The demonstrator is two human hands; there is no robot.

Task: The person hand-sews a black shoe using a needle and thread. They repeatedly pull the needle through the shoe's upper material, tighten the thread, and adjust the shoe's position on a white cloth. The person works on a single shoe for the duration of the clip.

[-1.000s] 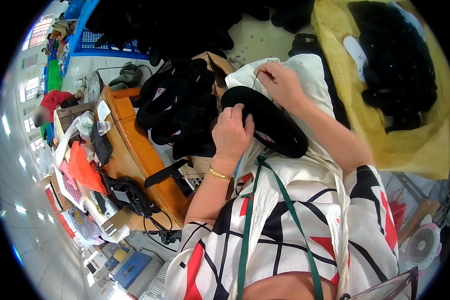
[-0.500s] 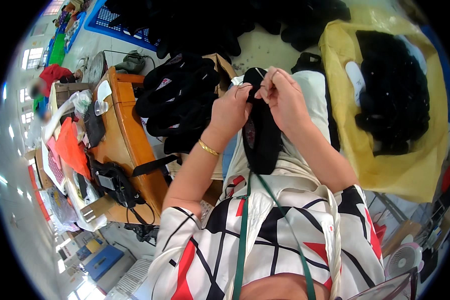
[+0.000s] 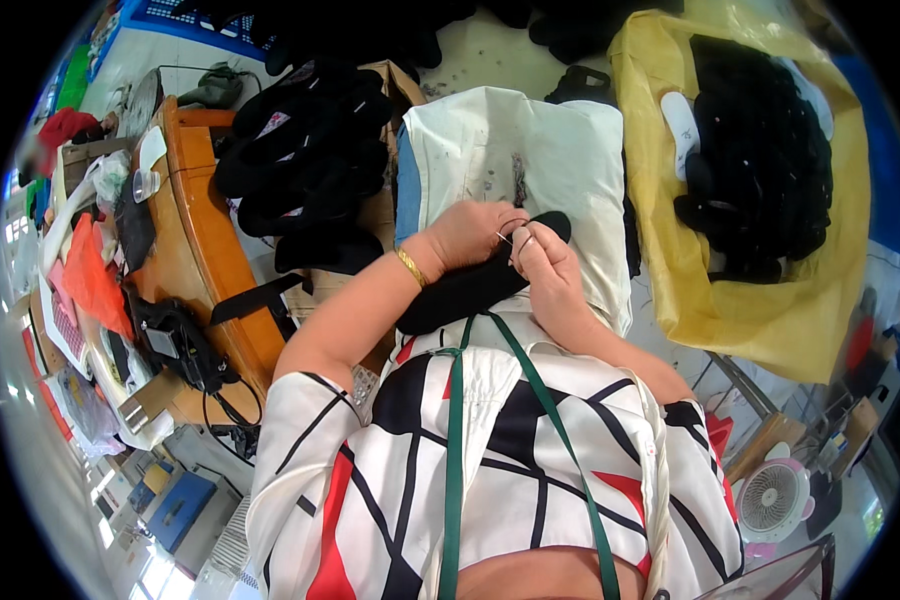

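A black cloth shoe (image 3: 460, 297) lies slantwise across my lap, its rounded end (image 3: 553, 224) pointing to the upper right. My left hand (image 3: 467, 236) is closed at the shoe's upper edge, its wrist over the shoe. Close beside it, the fingertips of my right hand (image 3: 551, 268) are pinched together. A dark thread (image 3: 515, 222) loops between the two hands. A thin pale sliver, probably a needle, shows between the fingertips; which fingers grip it is hard to see. Under the shoe, a white cloth (image 3: 510, 125) covers my lap.
Black shoes (image 3: 310, 165) are piled at the left, beside an orange wooden table (image 3: 195, 225) with a black bag (image 3: 178, 340). On the right, a yellow sack (image 3: 650, 290) holds more black shoes and pale insoles. A blue crate (image 3: 200, 28) stands at the far left, a fan (image 3: 773, 500) lower right.
Both hands have come down nearer my body. The shoe has turned from nearly upright to slantwise, uncovering the white cloth. My view has also shifted.
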